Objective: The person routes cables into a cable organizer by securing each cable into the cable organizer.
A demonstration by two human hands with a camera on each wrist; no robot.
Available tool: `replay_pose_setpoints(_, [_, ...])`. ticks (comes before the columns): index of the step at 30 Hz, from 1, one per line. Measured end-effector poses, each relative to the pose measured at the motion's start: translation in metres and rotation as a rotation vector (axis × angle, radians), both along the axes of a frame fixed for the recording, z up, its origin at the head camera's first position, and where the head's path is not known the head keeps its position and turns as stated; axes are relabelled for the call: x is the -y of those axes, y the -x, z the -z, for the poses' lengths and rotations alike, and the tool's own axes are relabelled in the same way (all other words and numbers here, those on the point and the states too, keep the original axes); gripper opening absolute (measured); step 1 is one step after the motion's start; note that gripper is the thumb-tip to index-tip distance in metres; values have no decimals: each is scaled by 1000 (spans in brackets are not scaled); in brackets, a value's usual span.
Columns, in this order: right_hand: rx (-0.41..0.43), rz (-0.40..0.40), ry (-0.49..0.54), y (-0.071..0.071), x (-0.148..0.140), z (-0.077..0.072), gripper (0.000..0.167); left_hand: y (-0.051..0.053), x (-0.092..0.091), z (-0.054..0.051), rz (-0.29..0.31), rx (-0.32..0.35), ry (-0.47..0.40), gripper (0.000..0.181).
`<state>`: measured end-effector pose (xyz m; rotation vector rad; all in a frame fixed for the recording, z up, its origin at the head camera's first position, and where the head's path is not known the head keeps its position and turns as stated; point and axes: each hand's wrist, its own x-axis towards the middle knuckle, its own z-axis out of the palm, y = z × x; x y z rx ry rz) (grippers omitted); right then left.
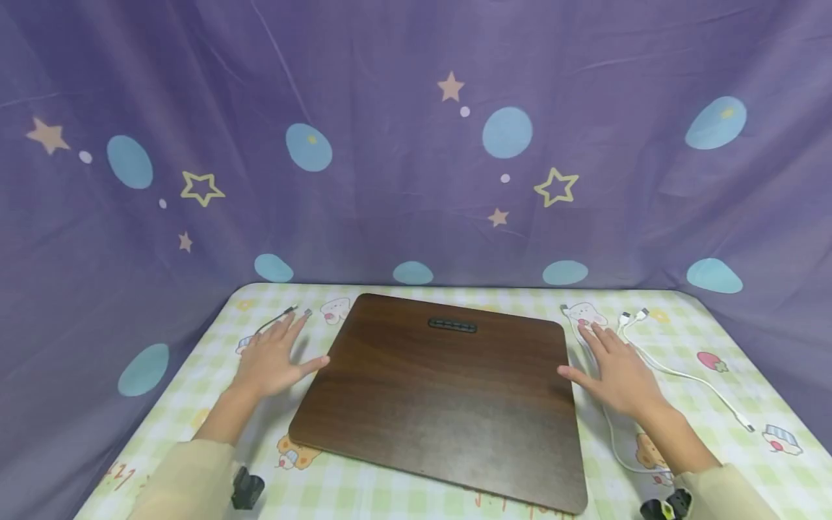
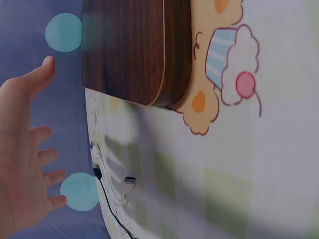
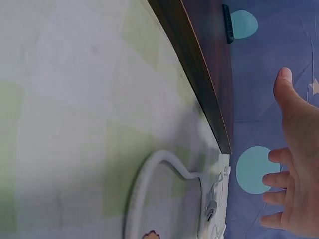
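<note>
Left hand [image 1: 276,361], right hand [image 1: 617,372] clear of board [image 1: 435,404] edges

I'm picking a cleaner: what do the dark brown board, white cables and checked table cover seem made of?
Dark brown, round-cornered board: wood or wood-look laminate, satin, from streaky grain and sheen.
Thin white cables: probably smooth plastic or rubber sheathing; they bend in soft curves.
Green-checked table cover: perhaps matte vinyl or cloth; it lies flat, no weave visible.
</note>
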<state>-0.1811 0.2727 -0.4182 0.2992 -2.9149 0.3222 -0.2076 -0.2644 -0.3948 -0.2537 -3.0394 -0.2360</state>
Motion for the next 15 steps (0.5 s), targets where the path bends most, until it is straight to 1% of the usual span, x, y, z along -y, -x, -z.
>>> replay_pose_setpoints(4, [12,-4,33,-3,2,1,88,0,-3,3,9,2,-42,91])
replay_pose_setpoints(9, [40,-10,54,-4,6,2,89,3,-7,7,16,5,-81,91])
replay_pose_setpoints(15, [39,-34,67,-5,9,5,92,7,-13,10,17,32,-124,90])
